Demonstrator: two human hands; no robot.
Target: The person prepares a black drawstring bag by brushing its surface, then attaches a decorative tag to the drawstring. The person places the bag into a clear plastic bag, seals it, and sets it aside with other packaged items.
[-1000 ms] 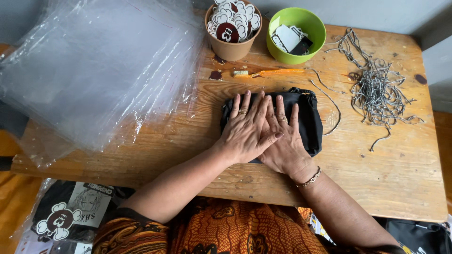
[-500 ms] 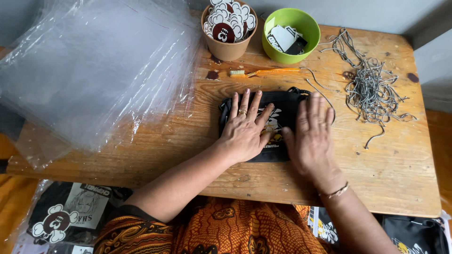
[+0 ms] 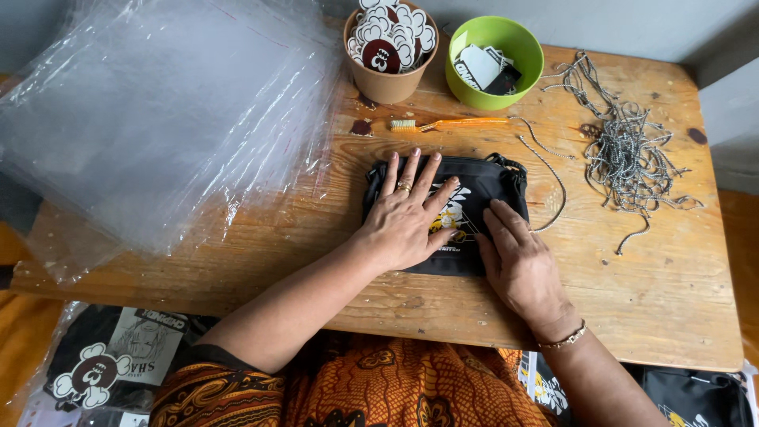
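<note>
Lying flat near the middle of the wooden table (image 3: 672,300), the black pouch (image 3: 482,186) has its long axis running side to side, from nine o'clock to three o'clock, with its zipped top edge toward twelve and its printed white and yellow design facing up. A small loop at its upper corner points toward two o'clock.

The left hand (image 3: 403,221) is spread flat on the nine o'clock half of the pouch, fingers fanned wide and pointing to about one o'clock, palm pressing down, holding nothing. A ring shows on one finger. The right hand (image 3: 522,265) rests on the pouch's five o'clock corner, fingers together, fairly straight and aimed toward eleven o'clock, also open and pressing rather than gripping; a bracelet (image 3: 563,340) sits at its wrist.

At twelve o'clock from the pouch lies an orange brush (image 3: 455,122), and beyond it a brown paper cup (image 3: 387,83) full of round tags beside a green bowl (image 3: 494,91) of cards. A thin chain (image 3: 553,178) curves just beside the pouch's three o'clock end, and a tangled heap of chains (image 3: 628,154) lies toward two o'clock, apart from it. A stack of clear plastic bags (image 3: 158,119) covers the table's ten o'clock side.
</note>
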